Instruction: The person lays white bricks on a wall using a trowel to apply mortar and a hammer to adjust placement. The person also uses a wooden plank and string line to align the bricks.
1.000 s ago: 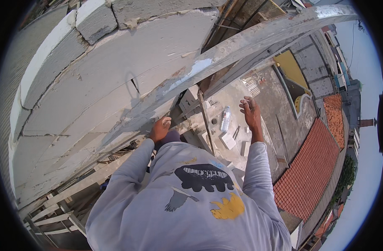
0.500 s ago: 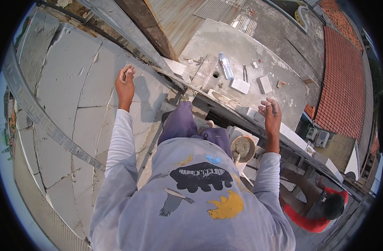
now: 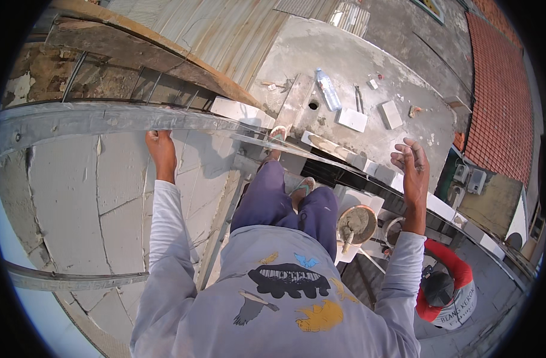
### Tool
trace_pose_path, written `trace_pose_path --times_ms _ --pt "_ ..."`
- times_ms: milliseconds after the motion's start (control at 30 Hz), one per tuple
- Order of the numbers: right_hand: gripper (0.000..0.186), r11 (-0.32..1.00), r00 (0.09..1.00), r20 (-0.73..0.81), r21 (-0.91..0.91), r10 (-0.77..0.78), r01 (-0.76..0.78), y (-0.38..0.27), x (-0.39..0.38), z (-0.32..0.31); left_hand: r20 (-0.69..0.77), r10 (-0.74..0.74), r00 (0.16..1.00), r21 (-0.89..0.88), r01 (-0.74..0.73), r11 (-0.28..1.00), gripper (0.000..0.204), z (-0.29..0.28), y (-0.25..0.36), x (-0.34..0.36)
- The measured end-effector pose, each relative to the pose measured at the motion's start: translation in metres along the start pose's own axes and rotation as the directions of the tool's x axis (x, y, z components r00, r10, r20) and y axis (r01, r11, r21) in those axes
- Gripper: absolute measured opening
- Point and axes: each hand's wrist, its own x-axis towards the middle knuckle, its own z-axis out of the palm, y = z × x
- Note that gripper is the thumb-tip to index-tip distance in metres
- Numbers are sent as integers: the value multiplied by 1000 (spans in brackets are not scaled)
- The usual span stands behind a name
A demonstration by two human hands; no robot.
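My left hand [image 3: 160, 154] is raised on the left, its top end meeting the lower edge of a long grey metal beam [image 3: 76, 124]. The beam's edge hides most of the fingers, so whether they grip it cannot be made out. On the right, my right hand [image 3: 414, 173] hangs in the air with loosely bent fingers apart and nothing in them. Beneath that arm, near my knee, stands a bucket [image 3: 357, 223] of wet grey mortar with a tool handle [image 3: 347, 243] sticking out. One sandalled foot [image 3: 278, 135] rests on the ledge; the other [image 3: 305, 186] is nearer.
A plastic bottle [image 3: 328, 90], pliers-like tool [image 3: 359, 99] and white blocks [image 3: 352, 119] lie on the concrete slab [image 3: 404, 140]. A row of blocks [image 3: 440, 207] edges a dark gap [image 3: 320, 172]. Below right is a person in red sleeves [image 3: 440, 286]. A grey block wall [image 3: 67, 197] fills the left.
My view has turned, swinging the beam nearly level across the left. My left hand now meets its edge. My right hand is farther right; the person in red has shifted.
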Motion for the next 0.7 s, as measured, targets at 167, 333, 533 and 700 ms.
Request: trace_pose_path --times_ms 167,333,533,700 --pt "37 993 974 200 -86 101 -86 12 82 60 -85 132 988 5 -132 991 44 30 15 36" --pt "30 968 852 490 -242 185 -70 63 164 206 -170 304 937 202 -269 942 65 40 28 64" --pt "34 901 710 589 -75 386 -428 141 218 421 -121 343 932 222 -311 924 81 49 49 78" --pt "47 976 750 626 -168 215 -139 230 236 516 -194 61 979 339 9 941 59 42 66 81"
